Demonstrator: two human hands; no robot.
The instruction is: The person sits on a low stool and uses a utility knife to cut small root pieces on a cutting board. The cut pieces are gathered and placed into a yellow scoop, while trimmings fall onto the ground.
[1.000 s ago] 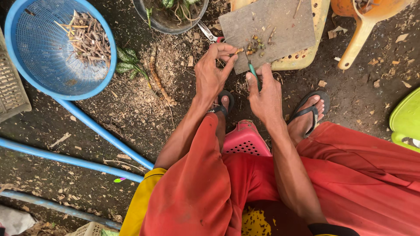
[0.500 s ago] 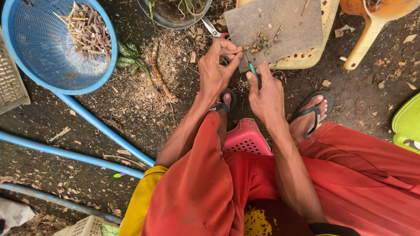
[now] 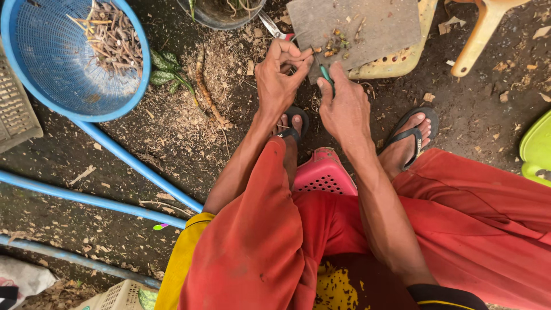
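Hands: we count two, both ours, working at the near edge of one grey board (image 3: 367, 26). Left hand (image 3: 279, 77) has fingers curled tight, pinching something small against the board's corner; we can't tell what it is. Right hand (image 3: 344, 106) is closed round one green-handled tool (image 3: 326, 73), which pokes out between thumb and forefinger, tip at the board's edge. A handful of small cut plant bits (image 3: 336, 43) lie on the board just beyond both hands. The board rests on a pale yellow crate (image 3: 396, 63).

One pair of scissors (image 3: 274, 27) lies just past the left hand, beside one dark pot (image 3: 221, 14). One blue basket (image 3: 57, 57) with dry stems sits well off to the left, and three blue pipes (image 3: 86, 198) cross the dirt ground. Two sandalled feet (image 3: 410, 138) flank one pink stool (image 3: 324, 172). Nothing lies between hands and board.
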